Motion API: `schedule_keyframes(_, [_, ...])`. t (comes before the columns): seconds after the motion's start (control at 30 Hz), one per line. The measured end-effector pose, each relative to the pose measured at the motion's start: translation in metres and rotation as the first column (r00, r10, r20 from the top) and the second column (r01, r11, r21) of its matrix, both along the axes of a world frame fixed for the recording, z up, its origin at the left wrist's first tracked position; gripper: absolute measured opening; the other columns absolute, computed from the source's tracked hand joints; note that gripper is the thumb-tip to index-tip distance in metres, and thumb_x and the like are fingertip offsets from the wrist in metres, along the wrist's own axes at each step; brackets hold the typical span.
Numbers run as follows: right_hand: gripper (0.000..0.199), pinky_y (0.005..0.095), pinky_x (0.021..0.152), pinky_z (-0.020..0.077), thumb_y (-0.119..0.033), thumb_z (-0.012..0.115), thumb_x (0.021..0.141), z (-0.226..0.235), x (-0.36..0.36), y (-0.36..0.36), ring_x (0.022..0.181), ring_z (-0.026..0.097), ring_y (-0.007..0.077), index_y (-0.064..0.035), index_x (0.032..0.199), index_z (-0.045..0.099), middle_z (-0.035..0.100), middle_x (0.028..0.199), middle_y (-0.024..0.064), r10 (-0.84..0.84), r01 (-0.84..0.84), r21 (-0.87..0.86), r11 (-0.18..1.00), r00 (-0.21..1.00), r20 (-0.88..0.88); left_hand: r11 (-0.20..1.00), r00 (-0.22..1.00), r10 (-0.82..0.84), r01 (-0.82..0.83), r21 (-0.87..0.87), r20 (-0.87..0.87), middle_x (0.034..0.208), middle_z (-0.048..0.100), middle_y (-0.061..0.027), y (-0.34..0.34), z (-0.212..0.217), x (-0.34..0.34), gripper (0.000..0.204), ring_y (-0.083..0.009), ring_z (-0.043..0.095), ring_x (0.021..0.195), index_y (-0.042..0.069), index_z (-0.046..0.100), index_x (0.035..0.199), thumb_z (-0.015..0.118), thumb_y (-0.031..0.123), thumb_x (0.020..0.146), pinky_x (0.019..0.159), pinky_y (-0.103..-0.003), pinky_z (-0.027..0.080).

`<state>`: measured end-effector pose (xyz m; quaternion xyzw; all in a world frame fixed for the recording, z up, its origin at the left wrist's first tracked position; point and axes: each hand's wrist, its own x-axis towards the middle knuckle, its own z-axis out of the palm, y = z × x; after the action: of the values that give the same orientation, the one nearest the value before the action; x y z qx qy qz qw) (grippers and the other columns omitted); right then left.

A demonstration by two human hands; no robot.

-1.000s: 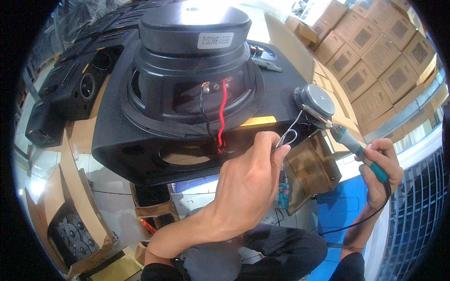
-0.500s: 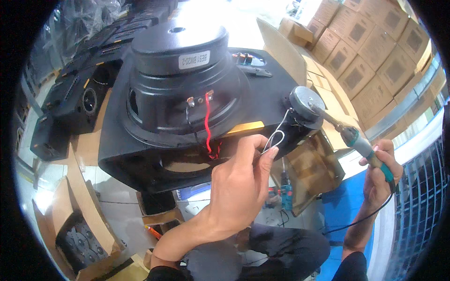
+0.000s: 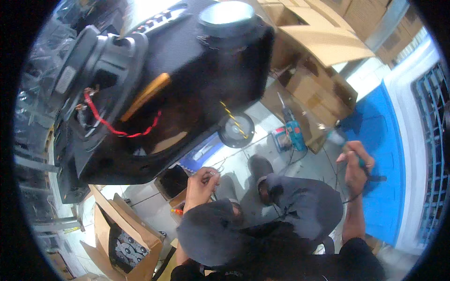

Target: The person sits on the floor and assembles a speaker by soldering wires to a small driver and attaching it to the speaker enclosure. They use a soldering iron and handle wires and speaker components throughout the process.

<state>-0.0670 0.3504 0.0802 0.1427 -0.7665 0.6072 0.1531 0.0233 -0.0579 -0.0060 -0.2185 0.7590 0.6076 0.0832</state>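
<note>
My left hand (image 3: 200,187) is closed near my knee, below the speaker cabinet (image 3: 201,70). Its fingertips pinch a strand of solder wire (image 3: 220,167), pale and thin. On the right, my right hand (image 3: 357,169) grips a soldering iron (image 3: 335,137) with a green and grey handle, smeared by motion. The black cabinet carries a large speaker driver (image 3: 108,61) with a red wire (image 3: 112,130) on its terminals. A smaller round driver (image 3: 227,18) sits at the cabinet's far end. A yellow-and-black wire (image 3: 233,120) hangs from the cabinet's near side.
A teal cordless drill (image 3: 294,135) and a grey disc (image 3: 228,136) lie on the tiled floor. An open carton of metal parts (image 3: 126,250) stands lower left. Cardboard boxes (image 3: 318,93) stand beyond the drill; a blue panel (image 3: 375,136) and white frame flank my right arm.
My view has tilted down and turned. My left hand has drawn back from the cabinet toward my knee with the solder wire. My right hand has moved the iron away from the small driver.
</note>
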Motion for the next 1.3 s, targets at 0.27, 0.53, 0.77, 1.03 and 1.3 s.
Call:
schedule_keyframes(0.27, [0.021, 0.0314, 0.072, 0.0558, -0.007, 0.077, 0.086, -0.064, -0.002, -0.019, 0.080, 0.071, 0.0222, 0.0009, 0.105, 0.076, 0.074, 0.095, 0.0147, 0.119, -0.141, 0.289, 0.947, 0.989, 0.092, 0.979, 0.969, 0.193, -0.202, 0.038, 0.156, 0.074, 0.068, -0.0071, -0.012, -0.069, 0.036, 0.024, -0.0085, 0.060, 0.057, -0.004, 0.065, 0.108, 0.066, 0.018, 0.099, 0.048, -0.025, 0.047])
schedule_keyframes(0.53, [0.031, 0.0357, 0.067, 0.0570, -0.012, 0.081, 0.083, -0.115, -0.019, -0.031, 0.077, 0.072, 0.0289, -0.0055, 0.113, 0.073, 0.074, 0.095, 0.0134, 0.299, -0.236, 0.350, 0.906, 0.944, -0.137, 0.985, 0.968, 0.156, -0.168, 0.047, 0.199, 0.073, 0.066, -0.0060, -0.018, -0.076, 0.038, 0.030, -0.0093, 0.057, 0.054, -0.005, 0.062, 0.114, 0.066, 0.021, 0.100, 0.047, -0.025, 0.043])
schedule_keyframes(0.77, [0.033, 0.0333, 0.060, 0.0567, -0.004, 0.080, 0.083, -0.105, 0.047, 0.050, 0.073, 0.073, 0.0281, -0.0076, 0.114, 0.069, 0.074, 0.092, 0.0154, -0.010, 0.264, 0.591, 0.762, 0.918, -0.397, 0.985, 0.963, 0.137, -0.158, 0.075, 0.231, 0.076, 0.070, -0.0085, -0.024, -0.082, 0.041, 0.030, -0.0103, 0.058, 0.053, -0.002, 0.063, 0.112, 0.068, 0.025, 0.099, 0.048, -0.024, 0.043])
schedule_keyframes(1.03, [0.018, 0.0395, 0.063, 0.0576, -0.020, 0.067, 0.094, -0.242, 0.056, 0.148, 0.077, 0.069, 0.0273, -0.0067, 0.105, 0.064, 0.068, 0.083, 0.0146, -0.053, 0.104, 0.976, 0.192, 0.994, -0.096, 0.991, 0.983, 0.042, -0.064, 0.116, 0.180, 0.071, 0.064, -0.0054, -0.022, -0.086, 0.034, 0.031, -0.0100, 0.057, 0.053, -0.003, 0.063, 0.108, 0.067, 0.027, 0.100, 0.048, -0.025, 0.042])
schedule_keyframes(1.3, [0.027, 0.0440, 0.073, 0.0564, -0.013, 0.059, 0.090, -0.342, -0.008, 0.153, 0.090, 0.066, 0.0326, -0.0024, 0.114, 0.062, 0.066, 0.093, 0.0181, -0.052, -0.054, 0.995, 0.090, 0.997, 0.059, 0.984, 0.984, 0.088, -0.110, 0.142, 0.152, 0.071, 0.064, -0.0054, -0.027, -0.095, 0.045, 0.031, -0.0108, 0.057, 0.054, -0.005, 0.063, 0.110, 0.066, 0.024, 0.100, 0.048, -0.025, 0.042])
